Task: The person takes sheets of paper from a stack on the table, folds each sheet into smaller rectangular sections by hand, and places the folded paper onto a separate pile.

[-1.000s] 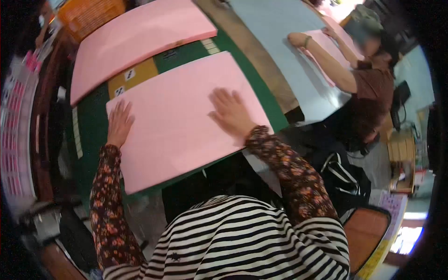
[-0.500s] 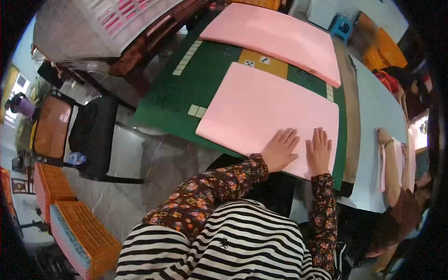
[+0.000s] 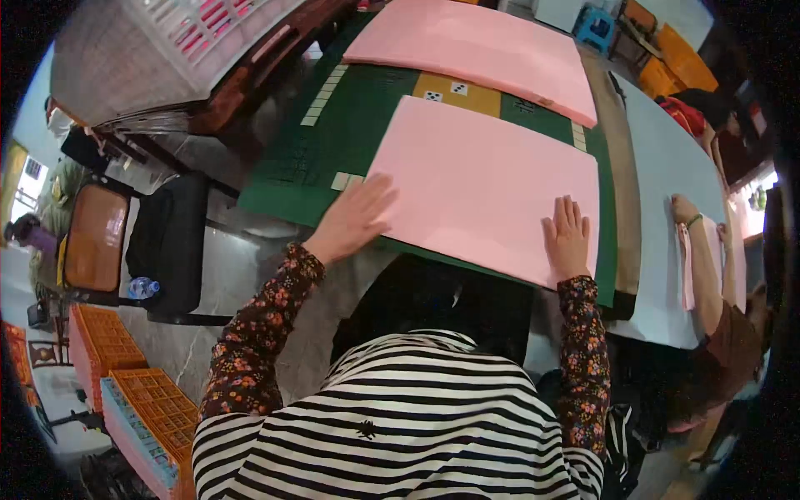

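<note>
A pink rectangular sheet or stack point(image 3: 483, 187) lies on the green mat point(image 3: 292, 171) before me. My left hand point(image 3: 354, 218) is at its lower left corner, fingers spread, palm down. Near the lower right corner my right hand point(image 3: 568, 237) rests flat on the pink surface with its fingers apart. Neither hand grips anything. A second, thicker pink stack point(image 3: 475, 50) lies beyond the first, across the mat. Between the two stacks the mat shows a yellow panel point(image 3: 475, 98) with printed dice.
On the right, a person's arm point(image 3: 704, 275) reaches over a pale table point(image 3: 654, 242) with pink material. A chair point(image 3: 96, 237), a black seat point(image 3: 171, 242) and orange baskets point(image 3: 154, 400) stand at left. A blue stool point(image 3: 596, 29) is at the back.
The view first swung round, then shifted slightly. My left hand has moved from the middle of the sheet's near side to its left corner. My right hand stays near the right edge.
</note>
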